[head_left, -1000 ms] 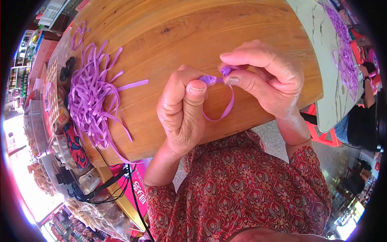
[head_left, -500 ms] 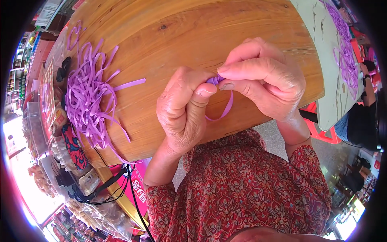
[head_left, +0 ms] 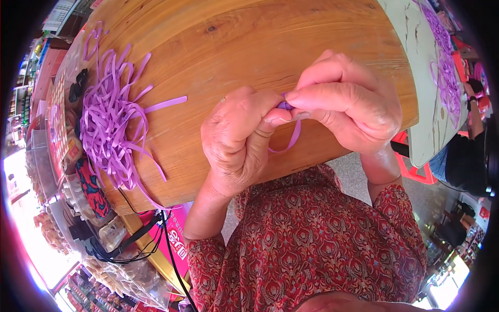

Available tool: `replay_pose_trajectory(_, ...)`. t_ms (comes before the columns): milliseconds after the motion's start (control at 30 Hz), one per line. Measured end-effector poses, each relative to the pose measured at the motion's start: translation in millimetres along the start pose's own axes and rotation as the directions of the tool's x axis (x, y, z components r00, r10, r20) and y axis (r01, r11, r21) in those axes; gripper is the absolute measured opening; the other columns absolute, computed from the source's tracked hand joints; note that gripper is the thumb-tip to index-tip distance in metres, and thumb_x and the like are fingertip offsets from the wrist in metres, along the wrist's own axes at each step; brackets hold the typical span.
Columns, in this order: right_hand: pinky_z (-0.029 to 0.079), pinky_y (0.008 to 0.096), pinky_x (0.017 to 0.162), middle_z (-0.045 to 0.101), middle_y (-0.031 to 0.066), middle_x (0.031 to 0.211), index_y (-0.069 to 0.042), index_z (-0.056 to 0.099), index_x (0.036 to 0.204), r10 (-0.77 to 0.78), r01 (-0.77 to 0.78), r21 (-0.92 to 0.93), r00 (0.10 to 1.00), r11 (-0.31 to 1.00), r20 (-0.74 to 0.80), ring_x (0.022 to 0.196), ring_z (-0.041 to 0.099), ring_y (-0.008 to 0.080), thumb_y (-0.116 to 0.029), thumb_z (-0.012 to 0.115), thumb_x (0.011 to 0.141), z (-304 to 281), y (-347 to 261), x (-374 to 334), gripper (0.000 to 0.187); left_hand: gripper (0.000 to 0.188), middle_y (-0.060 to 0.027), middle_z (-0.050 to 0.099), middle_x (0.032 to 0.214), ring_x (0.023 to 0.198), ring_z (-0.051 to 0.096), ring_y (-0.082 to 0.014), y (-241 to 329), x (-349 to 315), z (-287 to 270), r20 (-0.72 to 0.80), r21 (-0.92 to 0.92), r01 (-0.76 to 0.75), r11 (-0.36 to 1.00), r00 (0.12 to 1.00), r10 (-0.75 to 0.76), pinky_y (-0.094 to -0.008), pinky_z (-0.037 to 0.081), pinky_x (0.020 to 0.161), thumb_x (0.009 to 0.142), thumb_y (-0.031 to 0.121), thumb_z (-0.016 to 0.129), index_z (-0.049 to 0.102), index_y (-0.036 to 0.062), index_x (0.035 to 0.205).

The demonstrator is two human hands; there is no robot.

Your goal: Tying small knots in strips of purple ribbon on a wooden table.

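Right hand [head_left: 356,106] has moved in against the left hand [head_left: 234,140], each grip pinching the folded purple ribbon [head_left: 285,105] above the bench [head_left: 239,52], toward its near edge; the fold, mostly hidden, is apparently being worked tighter.

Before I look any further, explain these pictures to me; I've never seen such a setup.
No machine here: just a person's two bare hands. A camera on the person's head looks down, its wide lens bending straight edges. Over a wooden table, the left hand and right hand pinch a small piece of purple ribbon. A tangled ribbon pile lies on that table, to the left. More ribbon lies on a pale table at the right.
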State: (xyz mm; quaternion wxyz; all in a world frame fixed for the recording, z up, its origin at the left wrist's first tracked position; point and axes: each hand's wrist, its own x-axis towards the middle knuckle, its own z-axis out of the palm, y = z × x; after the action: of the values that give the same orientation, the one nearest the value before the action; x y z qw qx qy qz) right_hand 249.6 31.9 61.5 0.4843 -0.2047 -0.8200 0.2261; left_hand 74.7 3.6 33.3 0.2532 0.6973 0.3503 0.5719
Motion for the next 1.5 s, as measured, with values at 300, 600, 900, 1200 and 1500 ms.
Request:
replay_pose_trajectory(300,0.043,0.0268,0.053,0.06,0.0137,0.079,0.005,0.063,0.086,-0.046,0.033,0.102,0.991,0.994,0.126,0.065,0.057,0.0196,0.0,0.073,0.067,-6.2,10.2,9.9,0.022,0.01,-0.0086,0.064,0.074,0.065,0.061,-0.0183,2.2,-0.4,1.1,0.065,-0.309,0.185,0.933,0.983,-0.173,-0.0265,0.047,0.059,0.083,0.008,0.063,0.063,-0.0002,0.089)
replay_pose_trajectory(600,0.044,0.0268,0.055,0.062,0.0116,0.081,0.003,0.063,0.089,0.126,-0.132,0.197,0.991,0.971,0.042,0.067,0.059,0.0195,0.0,0.075,0.065,2.4,20.4,1.8,0.027,0.013,-0.0067,0.065,0.078,0.07,0.057,-0.0111,-3.0,-4.0,-1.4,0.102,-0.366,0.28,0.888,0.96,-0.261,-0.0236,0.046,0.064,0.089,0.008,0.057,0.063,-0.0023,0.094)
replay_pose_trajectory(900,0.046,0.0261,0.057,0.063,0.0115,0.081,0.003,0.065,0.094,0.079,-0.09,0.151,0.994,0.984,0.075,0.069,0.06,0.0197,0.0,0.074,0.065,3.5,18.5,-1.7,0.031,0.015,-0.0078,0.065,0.085,0.078,0.058,-0.0119,-1.5,-5.1,0.6,0.092,-0.432,0.315,0.845,0.948,-0.306,-0.023,0.046,0.071,0.09,0.008,0.055,0.063,-0.0029,0.096)
replay_pose_trajectory(1200,0.046,0.0269,0.056,0.063,0.0136,0.082,0.007,0.063,0.097,0.067,-0.076,0.133,0.995,0.988,0.072,0.066,0.061,0.0206,0.002,0.07,0.069,-0.9,23.3,1.5,0.029,0.014,-0.009,0.065,0.078,0.069,0.061,-0.0155,-3.8,-0.8,-0.7,0.057,-0.201,0.215,0.956,0.977,-0.208,-0.025,0.048,0.064,0.087,0.01,0.059,0.064,-0.0014,0.093)
replay_pose_trajectory(1500,0.044,0.0288,0.05,0.06,0.0157,0.075,0.01,0.062,0.086,-0.058,0.073,-0.116,0.99,0.991,0.125,0.062,0.058,0.0233,-0.006,0.071,0.064,-2.4,15.8,-1.8,0.029,0.008,-0.0103,0.064,0.075,0.066,0.061,-0.0198,-3.2,-0.7,-0.1,0.079,-0.184,0.222,0.958,0.974,-0.211,-0.0272,0.047,0.06,0.083,0.006,0.062,0.063,-0.0012,0.087)
